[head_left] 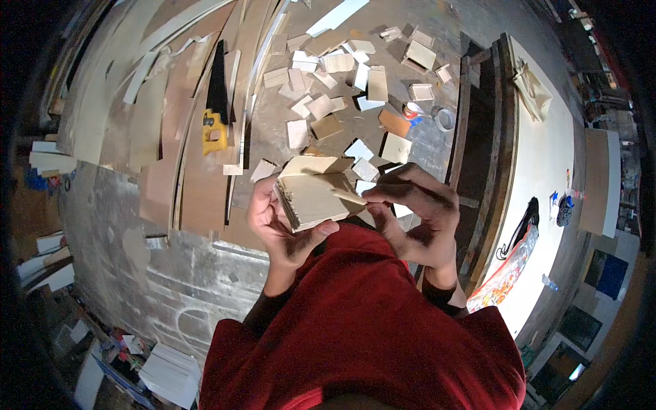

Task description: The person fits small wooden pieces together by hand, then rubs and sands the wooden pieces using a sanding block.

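Holding a small wooden piece (318,197) in both hands above a cluttered surface

Gripping the pale wooden piece in the left hand (285,247), pressing the thumb along its near edge and cradling it from the left with the fingers. Hiding most of those fingers behind the wood, so leaving their exact placing impossible to tell. Pinching the right end of the piece between the thumb and fingers of the right hand (429,222). Holding it just beyond the red garment (369,314), with its broad face upward and a raised wall along its far edge.

Facing a loose scatter of wood blocks (328,127) beyond the hands, lying singly and in small heaps, some touching, some apart. Blocking part of the nearest ones from sight with the piece and the right hand. Seeing a red, white and blue item (413,111) near a round grey roll (437,121) at the right of the scatter, and a long pale strip (336,17) at the far end.

Having long boards (147,119) crowding the left side, with a yellow-handled handsaw (216,102) lying among them, well apart from the left hand.

Running close to a dark-edged white panel (543,157) on the right, near the right hand and hemming in that side. Noticing on it a crumpled beige cloth (533,92), a patterned plastic bag (509,273) and a dark round bundle (564,210).
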Available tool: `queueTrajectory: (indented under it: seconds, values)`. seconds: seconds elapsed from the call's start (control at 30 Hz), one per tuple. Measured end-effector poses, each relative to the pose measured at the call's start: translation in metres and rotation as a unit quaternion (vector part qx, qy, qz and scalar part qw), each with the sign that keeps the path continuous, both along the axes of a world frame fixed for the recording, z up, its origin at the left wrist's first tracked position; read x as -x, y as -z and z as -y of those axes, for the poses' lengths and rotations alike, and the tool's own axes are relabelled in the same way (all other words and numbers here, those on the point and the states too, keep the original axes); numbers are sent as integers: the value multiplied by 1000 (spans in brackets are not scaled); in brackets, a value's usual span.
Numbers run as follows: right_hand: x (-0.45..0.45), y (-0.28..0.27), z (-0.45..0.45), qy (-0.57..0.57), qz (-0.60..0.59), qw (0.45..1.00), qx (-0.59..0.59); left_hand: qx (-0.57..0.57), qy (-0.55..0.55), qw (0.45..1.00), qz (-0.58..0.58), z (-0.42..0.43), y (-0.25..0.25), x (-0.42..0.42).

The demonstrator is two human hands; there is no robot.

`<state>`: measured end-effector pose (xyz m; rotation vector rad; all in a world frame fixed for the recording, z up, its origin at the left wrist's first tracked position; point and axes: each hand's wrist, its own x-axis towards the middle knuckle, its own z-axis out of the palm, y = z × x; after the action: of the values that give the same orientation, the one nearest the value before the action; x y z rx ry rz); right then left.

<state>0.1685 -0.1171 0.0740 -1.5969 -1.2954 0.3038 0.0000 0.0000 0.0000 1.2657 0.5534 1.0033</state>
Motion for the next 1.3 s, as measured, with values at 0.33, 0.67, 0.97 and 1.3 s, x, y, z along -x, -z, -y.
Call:
queueTrajectory:
  seconds: [0.33, 0.67, 0.97, 1.3]
  values:
    - [5, 1, 0, 21, -28, 999, 42, -117, -36, 992, -14, 11, 4, -3]
    - [-14, 4, 0, 18, 72, 997, -11, -281, -55, 957, -46, -5, -6, -5]
    - [-5, -17, 7, -4, 93, 996, -11, -401, -98, 897, -155, -15, -27, -14]
    - [-18, -14, -2, -57, 62, 996, 8, -369, -69, 912, -167, -20, -24, -8]
